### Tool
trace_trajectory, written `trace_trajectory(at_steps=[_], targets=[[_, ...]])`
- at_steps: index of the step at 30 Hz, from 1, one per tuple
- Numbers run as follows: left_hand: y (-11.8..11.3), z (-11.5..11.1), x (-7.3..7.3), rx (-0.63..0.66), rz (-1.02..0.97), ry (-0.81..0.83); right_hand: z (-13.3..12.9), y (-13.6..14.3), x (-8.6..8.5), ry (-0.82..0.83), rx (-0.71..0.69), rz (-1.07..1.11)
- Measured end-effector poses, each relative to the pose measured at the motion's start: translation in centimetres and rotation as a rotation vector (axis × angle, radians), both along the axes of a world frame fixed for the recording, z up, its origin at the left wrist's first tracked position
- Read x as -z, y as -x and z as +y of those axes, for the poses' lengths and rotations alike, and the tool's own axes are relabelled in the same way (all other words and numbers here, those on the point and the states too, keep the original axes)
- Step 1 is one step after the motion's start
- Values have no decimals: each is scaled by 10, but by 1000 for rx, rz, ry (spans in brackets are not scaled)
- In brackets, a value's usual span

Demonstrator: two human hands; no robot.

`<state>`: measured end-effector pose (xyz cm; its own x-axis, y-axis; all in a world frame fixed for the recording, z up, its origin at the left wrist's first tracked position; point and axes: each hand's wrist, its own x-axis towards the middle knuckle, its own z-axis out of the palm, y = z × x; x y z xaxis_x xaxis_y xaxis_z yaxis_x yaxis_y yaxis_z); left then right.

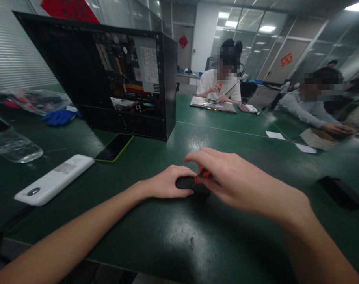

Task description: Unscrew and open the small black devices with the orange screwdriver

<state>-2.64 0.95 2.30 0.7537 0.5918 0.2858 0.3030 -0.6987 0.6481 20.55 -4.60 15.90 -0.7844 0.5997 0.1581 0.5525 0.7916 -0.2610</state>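
A: While lying flat on the green table (155, 240), near the front edge: small black object (187, 183), half hidden between both hands. Seen well?

B: Only partly. Left hand (167, 182) laid over its left end, fingers curled and pressed together, holding it down. Right hand (235, 185) over the right end, thumb and forefinger pinching an orange-and-black tool (203, 172) just above the object.

A: Heavy or light, probably?

B: Probably light, with a hard and smooth shell; likely to slide on the shiny tabletop if not held. Best gripped by the long sides, not only pressed from above.

A: And the tool?

B: Looks thin and stiff, easy to roll between fingertips. Better held close to the orange part. Exact kind: cannot tell.

A: Around?

B: White power bank (55, 179) and phone in a green case (114, 147) to the left, well apart. Open computer case (64, 71) behind. Two other people (223, 85) at the far side, busy with their own things.
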Motion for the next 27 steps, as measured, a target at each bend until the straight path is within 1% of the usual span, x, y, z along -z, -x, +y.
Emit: trace_trajectory(at_steps=[3,5,8,11,13,14,18,20,22,25,26,27], targets=[[0,1,3,-15,1,-37,-2,-2,-2,79,-25,11],[-1,1,6,-36,-5,-49,-2,0,-2,83,-33,13],[-3,0,10,-45,-17,-34,-1,6,0,7,-4,-18],[-6,-2,11,-63,-3,-17,2,10,3,-114,73,-82],[-8,-4,10,-87,5,-26,4,9,3,-132,96,-80],[-9,-5,9,-94,1,-33,4,7,2,-104,76,-54],[-11,-9,6,-82,-39,-19,2,-2,-4,118,-106,57],[-11,-9,7,-86,-48,1,1,-1,-4,143,-121,50],[-12,-8,9,-83,-53,13,0,3,-1,66,-63,22],[-11,-7,12,-65,-59,23,0,14,5,-119,79,-40],[-11,-7,12,-66,-57,23,0,17,6,-151,98,-51],[-11,-8,12,-73,-53,18,0,19,7,-152,87,-55]])
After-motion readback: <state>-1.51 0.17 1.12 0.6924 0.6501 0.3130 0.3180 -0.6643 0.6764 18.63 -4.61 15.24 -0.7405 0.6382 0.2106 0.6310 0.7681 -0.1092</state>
